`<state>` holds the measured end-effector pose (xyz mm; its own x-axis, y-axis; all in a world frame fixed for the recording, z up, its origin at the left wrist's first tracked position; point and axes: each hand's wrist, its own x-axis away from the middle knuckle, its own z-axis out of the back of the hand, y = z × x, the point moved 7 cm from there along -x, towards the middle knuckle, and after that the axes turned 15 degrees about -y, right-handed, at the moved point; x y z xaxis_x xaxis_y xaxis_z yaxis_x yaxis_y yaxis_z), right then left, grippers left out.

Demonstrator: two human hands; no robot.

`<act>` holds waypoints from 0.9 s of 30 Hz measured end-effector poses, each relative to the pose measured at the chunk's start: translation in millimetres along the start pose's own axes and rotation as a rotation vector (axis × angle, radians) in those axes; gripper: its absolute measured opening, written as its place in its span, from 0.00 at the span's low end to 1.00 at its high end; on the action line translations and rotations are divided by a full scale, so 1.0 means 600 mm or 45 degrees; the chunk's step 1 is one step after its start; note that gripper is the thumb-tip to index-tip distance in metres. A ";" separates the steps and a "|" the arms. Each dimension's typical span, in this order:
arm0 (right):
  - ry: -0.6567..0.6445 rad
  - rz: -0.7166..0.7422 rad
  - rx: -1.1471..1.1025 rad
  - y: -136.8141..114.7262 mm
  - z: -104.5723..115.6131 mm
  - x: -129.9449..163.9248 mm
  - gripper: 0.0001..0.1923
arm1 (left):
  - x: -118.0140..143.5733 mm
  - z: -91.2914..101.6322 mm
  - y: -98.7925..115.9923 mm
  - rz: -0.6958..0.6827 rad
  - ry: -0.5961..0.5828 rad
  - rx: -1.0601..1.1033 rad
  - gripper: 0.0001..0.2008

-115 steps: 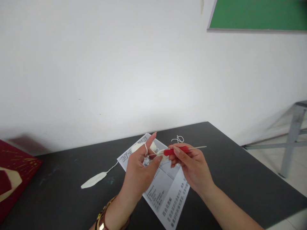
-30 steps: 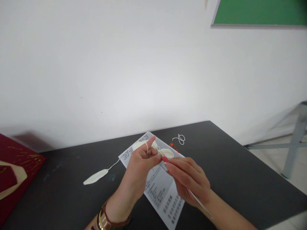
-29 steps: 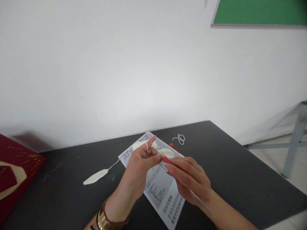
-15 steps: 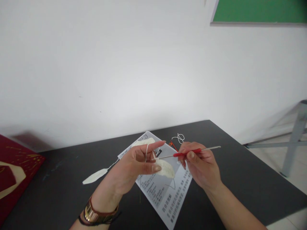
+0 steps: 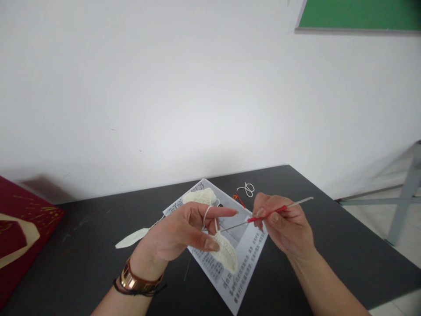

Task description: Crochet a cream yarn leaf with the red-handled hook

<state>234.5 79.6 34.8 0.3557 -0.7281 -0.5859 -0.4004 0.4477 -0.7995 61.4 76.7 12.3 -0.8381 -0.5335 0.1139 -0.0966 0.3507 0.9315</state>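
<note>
Crocheted cream petal, partly worked, hangs pinched in the closed left hand above the desk, while the right hand grips the hook; one finished petal lies aside.

two hands: left hand, right hand. one crochet hook. three cream crocheted pieces: one at the left thumb, one on the paper, one on the counter. one printed sheet. one white thread loop. one red box.
</note>
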 end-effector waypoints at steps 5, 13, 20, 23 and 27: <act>-0.040 0.004 -0.059 -0.002 0.000 -0.003 0.04 | 0.003 0.001 -0.005 0.037 -0.041 -0.044 0.25; 0.190 -0.388 -0.470 0.061 -0.002 0.007 0.09 | 0.006 0.004 0.012 0.002 0.127 -0.399 0.18; 0.378 -0.518 -0.625 0.090 -0.010 0.020 0.09 | 0.003 0.007 0.018 -0.132 0.291 -0.430 0.19; 0.417 -0.469 -0.656 0.082 -0.006 0.018 0.08 | 0.002 0.006 0.007 -0.111 0.245 -0.276 0.19; 0.421 -0.483 -0.704 0.081 -0.004 0.018 0.08 | 0.004 0.002 0.005 -0.082 0.208 -0.246 0.17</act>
<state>216.7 92.1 -10.3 0.3167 -0.9377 -0.1429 -0.6978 -0.1283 -0.7047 58.1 77.5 15.1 -0.7343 -0.6726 0.0917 -0.0297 0.1668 0.9855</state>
